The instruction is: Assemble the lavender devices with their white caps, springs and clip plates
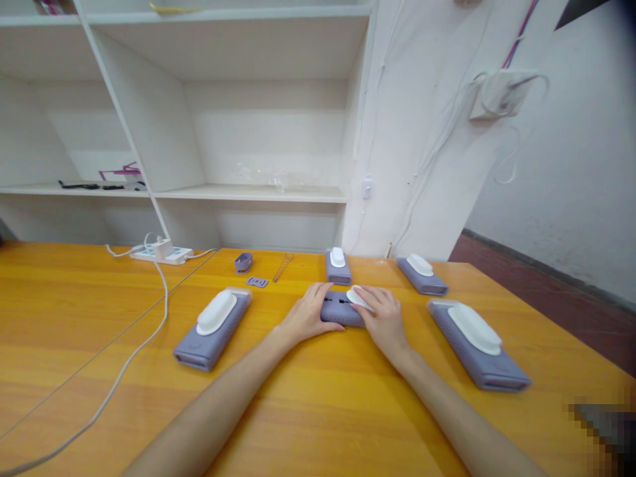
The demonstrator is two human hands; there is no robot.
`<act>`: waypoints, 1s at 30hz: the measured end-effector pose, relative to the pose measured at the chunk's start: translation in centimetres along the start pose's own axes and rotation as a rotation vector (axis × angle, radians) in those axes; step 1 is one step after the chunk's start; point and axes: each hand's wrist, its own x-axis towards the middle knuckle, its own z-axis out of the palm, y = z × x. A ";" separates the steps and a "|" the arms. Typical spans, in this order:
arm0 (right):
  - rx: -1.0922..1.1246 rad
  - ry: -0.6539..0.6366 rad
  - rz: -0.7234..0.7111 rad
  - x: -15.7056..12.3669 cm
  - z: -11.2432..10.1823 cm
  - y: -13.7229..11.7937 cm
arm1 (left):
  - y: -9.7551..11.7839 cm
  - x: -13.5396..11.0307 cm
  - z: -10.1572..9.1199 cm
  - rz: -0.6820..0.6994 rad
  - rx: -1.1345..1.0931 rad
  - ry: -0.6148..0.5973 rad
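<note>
A purple-grey rectangular case (342, 313) with dark slots in its top lies crosswise on the table in front of me. My left hand (314, 311) grips its left end, thumb on the near side and fingers over the far side. At the other end my right hand (381, 315) is closed over a white oval piece (358, 298) that rests on the case. Whether that piece is fixed or loose I cannot tell. Similar cases with white oval pieces on top lie around: one on the left (213, 331), one on the right (477, 341), and two farther back.
Toward the back of the table lie a small purple ring-shaped part (243, 262), a flat purple plate (257, 282) and a copper-coloured spring (283, 267). A white power strip (163, 252) trails a cable (124, 371) down the left side. White shelves (268, 132) stand behind.
</note>
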 end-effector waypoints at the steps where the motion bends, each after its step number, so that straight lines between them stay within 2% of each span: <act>1: -0.012 -0.002 -0.001 0.0 0.1 -0.1 | 0.0 0.0 0.0 -0.001 -0.013 -0.001; 4: 0.006 -0.025 -0.015 0.0 0.1 -0.1 | 0.0 -0.1 0.1 -0.004 -0.032 -0.005; 7: 0.106 -0.081 -0.075 0.0 0.0 -0.3 | 0.0 -0.2 0.1 -0.002 -0.040 -0.011; 11: 0.201 -0.092 -0.096 -0.1 0.4 -1.3 | 0.0 -0.2 0.1 0.014 -0.056 -0.007; 15: 0.092 -0.122 -0.140 -0.2 0.8 -2.4 | 0.2 -0.3 0.1 0.037 -0.082 -0.011; 18: -0.033 -0.201 -0.153 -0.2 0.5 -3.2 | 0.3 -0.3 0.0 0.038 -0.095 -0.007; 21: -0.046 -0.256 -0.167 -0.1 0.0 -3.7 | 0.2 -0.2 -0.1 0.028 -0.125 0.012; 27: 0.206 -0.134 0.048 -0.5 0.5 -2.5 | -0.1 0.3 -0.4 -0.093 -0.220 0.074; 30: 0.312 -0.125 0.127 -0.6 0.9 -1.5 | 0.0 0.6 -0.6 -0.126 -0.217 0.083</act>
